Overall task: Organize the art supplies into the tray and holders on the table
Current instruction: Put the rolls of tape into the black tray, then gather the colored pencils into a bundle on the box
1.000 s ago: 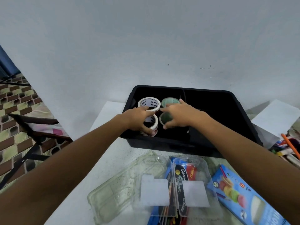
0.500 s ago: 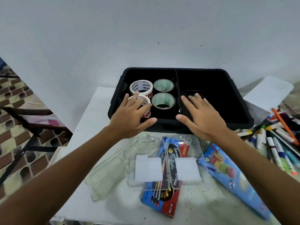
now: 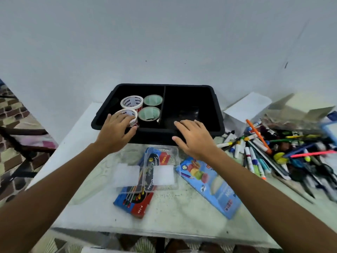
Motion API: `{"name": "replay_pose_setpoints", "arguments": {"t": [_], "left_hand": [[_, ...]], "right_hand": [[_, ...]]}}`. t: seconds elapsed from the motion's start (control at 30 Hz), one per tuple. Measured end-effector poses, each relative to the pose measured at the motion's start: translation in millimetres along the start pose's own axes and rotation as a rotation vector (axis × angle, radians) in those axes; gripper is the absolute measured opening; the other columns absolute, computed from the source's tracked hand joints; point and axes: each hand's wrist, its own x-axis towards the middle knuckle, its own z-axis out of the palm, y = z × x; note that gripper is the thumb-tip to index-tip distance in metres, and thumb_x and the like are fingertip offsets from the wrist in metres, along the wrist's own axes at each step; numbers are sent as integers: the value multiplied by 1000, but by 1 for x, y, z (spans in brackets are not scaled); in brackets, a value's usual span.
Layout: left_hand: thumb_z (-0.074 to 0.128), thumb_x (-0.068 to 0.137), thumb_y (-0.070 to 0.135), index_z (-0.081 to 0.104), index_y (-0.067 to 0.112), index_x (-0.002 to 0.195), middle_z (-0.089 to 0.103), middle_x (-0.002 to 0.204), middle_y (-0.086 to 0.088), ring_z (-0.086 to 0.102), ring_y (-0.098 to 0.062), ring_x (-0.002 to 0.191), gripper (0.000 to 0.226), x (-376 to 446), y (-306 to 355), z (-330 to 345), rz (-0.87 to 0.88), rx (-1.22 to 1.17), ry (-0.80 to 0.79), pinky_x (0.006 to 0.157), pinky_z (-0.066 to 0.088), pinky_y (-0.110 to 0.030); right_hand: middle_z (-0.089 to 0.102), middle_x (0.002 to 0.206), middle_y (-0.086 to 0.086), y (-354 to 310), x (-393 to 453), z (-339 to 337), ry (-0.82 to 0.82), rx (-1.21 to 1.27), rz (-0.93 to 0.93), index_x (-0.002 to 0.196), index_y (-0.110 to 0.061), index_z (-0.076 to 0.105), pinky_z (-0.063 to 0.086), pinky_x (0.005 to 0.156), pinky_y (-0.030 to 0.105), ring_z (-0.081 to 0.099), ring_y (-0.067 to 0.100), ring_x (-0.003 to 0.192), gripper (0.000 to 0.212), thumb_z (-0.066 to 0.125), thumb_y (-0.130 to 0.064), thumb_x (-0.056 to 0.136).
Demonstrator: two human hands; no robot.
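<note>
I saw a black tray [image 3: 218, 114] on the tabletop [image 3: 182, 207], four tape rolls [image 3: 131, 101] in its left compartment. My left hand [image 3: 116, 133] hovered at the near rim, fingers [image 3: 121, 119] spread, holding nothing; my right hand [image 3: 196, 138] likewise (both empty). Loose markers [image 3: 255, 154] lay heaped to the right.

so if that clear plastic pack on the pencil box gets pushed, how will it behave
The clear plastic pack looks thin and hollow, so probably light and flexible. It lies loosely across the pencil box, so a push would likely slide it off.
</note>
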Motion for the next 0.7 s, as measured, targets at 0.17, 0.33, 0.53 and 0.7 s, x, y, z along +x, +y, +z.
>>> {"name": "replay_pose_setpoints", "arguments": {"t": [0.17,0.33,0.53,0.7], "left_hand": [[40,93,50,55,6,131,55,130,-15,46,-32,126,61,13,70,0,127,-105,-4,107,36,-52],[39,88,57,55,9,134,52,139,-13,34,-31,140,68,59,153,1,261,-189,-52,115,25,-54],[41,88,57,60,6,127,58,128,-16,46,-36,128,67,111,259,28,518,-210,-163,110,33,-48],[40,89,58,58,9,130,58,127,-13,48,-32,124,66,140,346,60,723,-304,-270,104,35,-41]], "right_hand": [[65,122,15,52,-50,-21,-93,-103,52,127,-8,61,44,98,54,60,34,116,59,36,-48,91],[47,144,13,93,-91,-69,-139,-103,133,141,-11,45,28,114,47,39,31,137,73,22,-56,88],[46,143,13,145,-167,-119,-34,-126,328,142,-10,43,33,106,39,43,31,132,58,40,-46,97],[38,151,9,187,-234,-139,-45,-122,595,148,-13,36,30,108,35,37,27,137,61,38,-48,98]]}}
